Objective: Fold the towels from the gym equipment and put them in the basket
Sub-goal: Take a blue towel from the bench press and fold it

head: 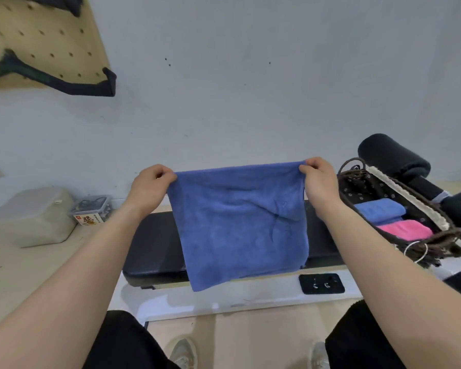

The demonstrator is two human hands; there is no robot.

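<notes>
The black padded worktop (155,243) runs crosswise below and beyond both hands. It is the obvious flat place for the fold. In front of it hangs the blue towel (237,222), stretched between the hands. Its top edge is taut and nearly level, its body is creased near the middle, and its lower edge droops past the worktop's near side.

Just to the right of the right hand sits the dark wicker basket (407,194), seemingly on the worktop's end, though its base is hidden.

The left hand (151,186) pinches the towel's upper left corner. The right hand (318,182) pinches the upper right corner, and both have their fingers curled round the cloth.

Inside the basket lie a folded blue towel (378,210) and, nearer the person, a folded pink towel (405,230), so the task looks partly done.

The step in hand appears to be squaring the towel up before its first fold. To do it well:
- Keep both pinches right at the corners and the top edge tight.
- Give a small shake so the central crease drops out.
- Either bring the two corners together edge to edge or lower the towel flat onto the worktop.
- Check that the hanging corners meet before pressing the fold, since a skewed start would give a lopsided bundle.
</notes>
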